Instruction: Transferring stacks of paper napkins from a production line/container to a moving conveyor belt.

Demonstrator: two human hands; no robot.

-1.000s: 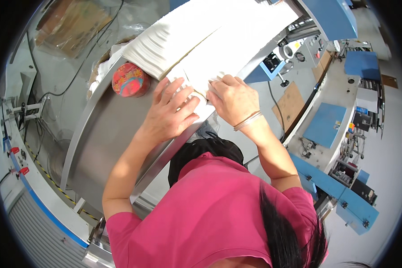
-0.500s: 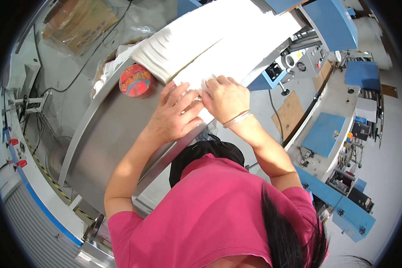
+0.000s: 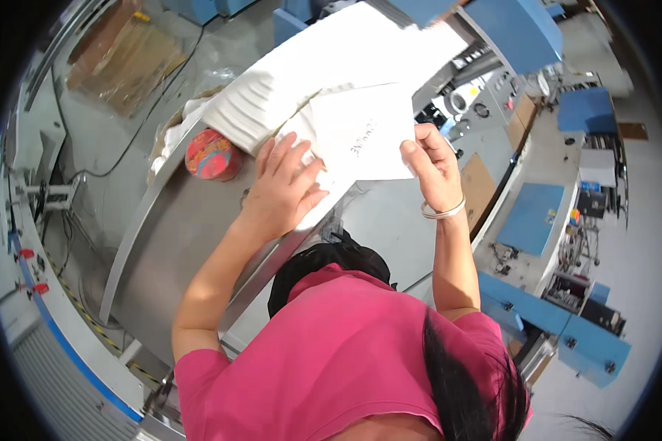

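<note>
A flat white paper sheet (image 3: 360, 132) with a line of dark print is pinched at its right edge between the thumb and fingers of my right hand (image 3: 434, 167). Whether it is one layer or folded, I cannot tell. My left hand (image 3: 281, 187) lies with fingers spread at the near end of the white paper stacks (image 3: 261, 99), touching the paper there. The stacks run in long rows up the metal table, and bright glare washes out much of their surface. Left of that hand stands a round red tub-like object (image 3: 212, 155) with a colourful pattern.
The metal table (image 3: 176, 228) has a raised rim along its left side. Beyond the rim are crumpled white paper and a plastic-wrapped brown cardboard piece (image 3: 129, 66) on the floor. Machinery with blue covers (image 3: 533, 217) stands to the right, and rollers lie beyond the stacks.
My right hand has moved right, away from the left hand, drawing the white paper sheet out over the stack's edge. The left hand stays near the same spot.
</note>
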